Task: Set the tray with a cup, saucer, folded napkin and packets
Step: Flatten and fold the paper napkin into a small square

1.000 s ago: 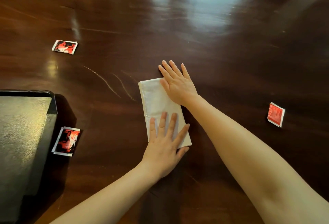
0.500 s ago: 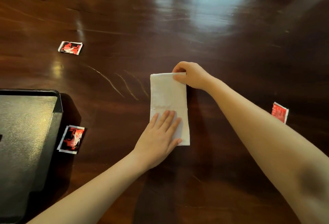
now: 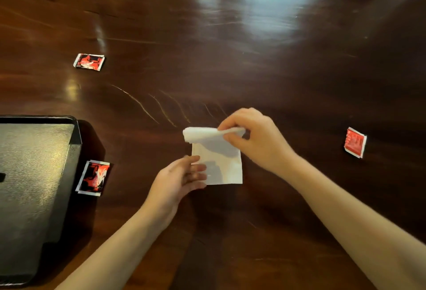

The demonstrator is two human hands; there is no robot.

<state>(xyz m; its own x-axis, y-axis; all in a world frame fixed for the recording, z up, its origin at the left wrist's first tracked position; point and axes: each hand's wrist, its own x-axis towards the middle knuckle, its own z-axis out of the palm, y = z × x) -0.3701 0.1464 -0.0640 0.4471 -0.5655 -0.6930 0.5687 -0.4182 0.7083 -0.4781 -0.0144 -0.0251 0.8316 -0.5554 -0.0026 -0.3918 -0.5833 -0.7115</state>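
Note:
A white napkin (image 3: 221, 165) lies in the middle of the dark wooden table. My right hand (image 3: 255, 137) pinches its far edge and holds that edge lifted and curled back toward me. My left hand (image 3: 182, 179) touches the napkin's near left side, its fingers slightly apart. A black tray (image 3: 76, 137) sits at the left edge of view. One red and black packet (image 3: 94, 177) lies against the tray's right side, a second packet (image 3: 89, 61) lies further back on the left, and a red packet (image 3: 355, 142) lies at the right. No cup or saucer is in view.
The table (image 3: 253, 59) is glossy dark wood with light scratches behind the napkin and a bright reflection at the far edge. Both my forearms reach in from the bottom of the view.
My right hand has gone from pressing flat to pinching the napkin's far edge and has lifted it toward me. My left hand has slid from the napkin's top to its left side.

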